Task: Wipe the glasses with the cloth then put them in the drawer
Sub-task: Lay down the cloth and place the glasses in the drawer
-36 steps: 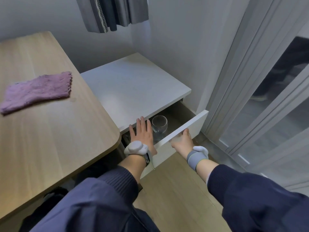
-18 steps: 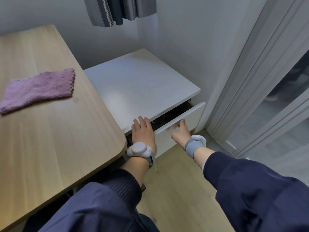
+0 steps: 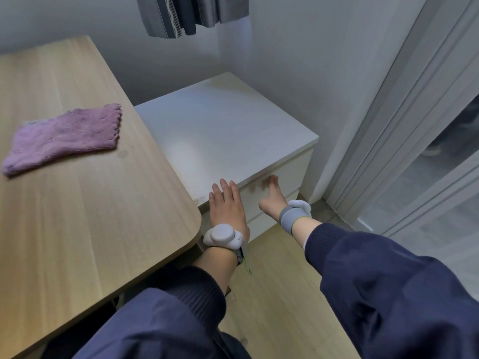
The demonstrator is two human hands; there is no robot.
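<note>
The white cabinet's top drawer is pushed in flush with the cabinet front, and no glass shows anywhere. My left hand lies with straight fingers against the drawer front at its left end. My right hand presses its straight fingers on the drawer front just to the right. The purple cloth lies spread out on the wooden table, well to the left of both hands.
The white cabinet top stands between the table and a white wall. A sliding glass door frame runs along the right. Dark fabric hangs above. Wooden floor lies below my arms.
The drawer, open a second ago with a glass visible inside, has slid fully in under both hands. The glass is now hidden inside.
</note>
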